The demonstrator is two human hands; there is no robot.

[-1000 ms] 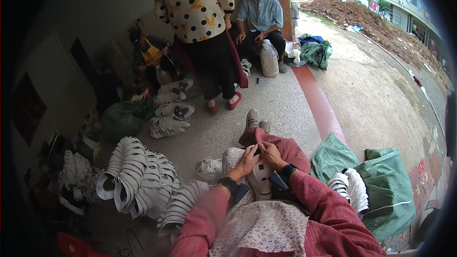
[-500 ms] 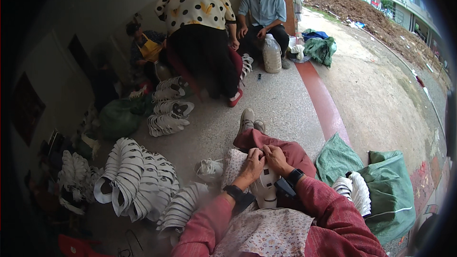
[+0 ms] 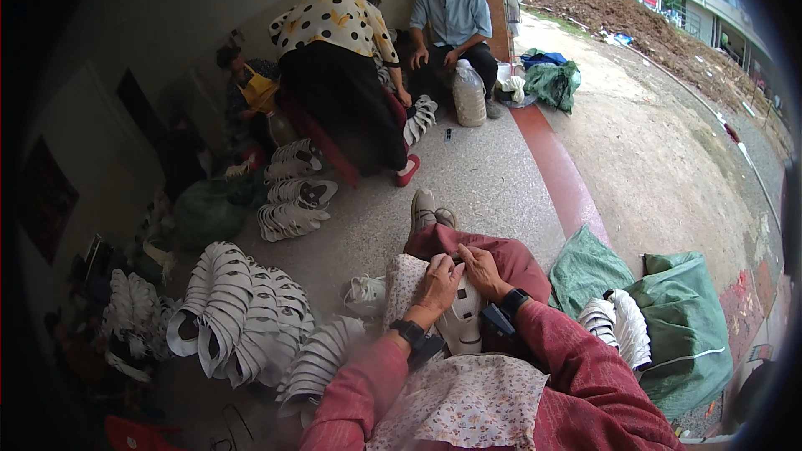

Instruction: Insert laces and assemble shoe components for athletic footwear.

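Note:
A white shoe upper point(image 3: 462, 317) with small dark patches lies lengthwise on my lap, over a floral apron point(image 3: 468, 386). At its far end my left hand point(image 3: 438, 286) is closed, fingers bent and pinched together. My right hand point(image 3: 483, 271) grips the same end from the other side, its fingertips close to the left ones. Whatever fine piece sits between the fingertips is hidden by the fingers. Just left of my lap, a white laced shoe upper point(image 3: 365, 291) rests on the floor.
Nested stacks of white shoe uppers point(image 3: 219, 301) stand to my left, with another bundle point(image 3: 625, 327) by green sacks point(image 3: 681, 334) on my right. Ahead, a person in a polka-dot top point(image 3: 334, 29) bends over; a seated person point(image 3: 453, 17) is beside a large plastic jug point(image 3: 469, 96).
Both hands stay at the shoe upper's far end, with only slight finger movement. The person in the polka-dot top has leaned lower. The whole view has shifted a little.

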